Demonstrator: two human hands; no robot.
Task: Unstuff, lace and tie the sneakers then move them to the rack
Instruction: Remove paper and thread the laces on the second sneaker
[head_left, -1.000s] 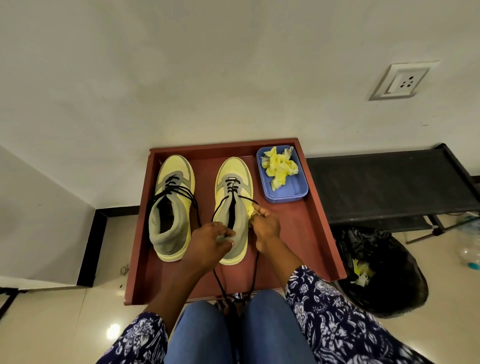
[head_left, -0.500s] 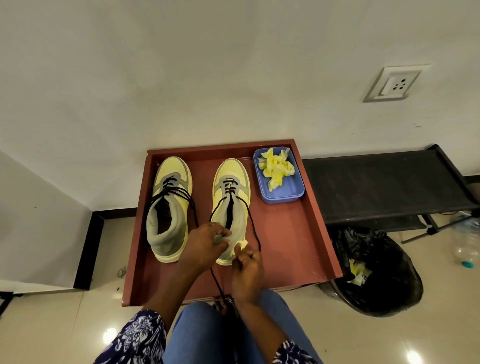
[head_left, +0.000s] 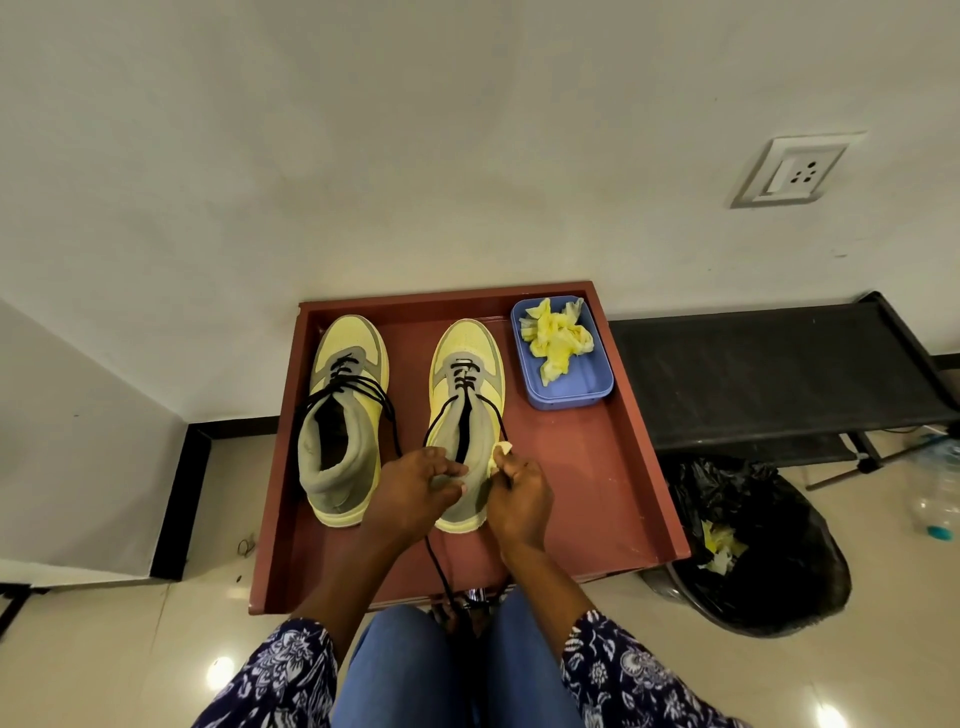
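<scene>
Against the white wall your red tray (head_left: 613, 499) holds two sneakers (head_left: 347, 415), one blue tub (head_left: 587, 387) of yellow paper, and both hands on the right sneaker (head_left: 462, 384): left hand (head_left: 415, 493) gripping its collar, right hand (head_left: 519, 493) fingers pinching paper (head_left: 503, 448).

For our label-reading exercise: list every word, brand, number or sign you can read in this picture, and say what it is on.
None can be read.
Right sneaker: no legible brand or label.
Left sneaker: none legible.
Blue tray: plain.
Wall socket: no readable marking.
</scene>
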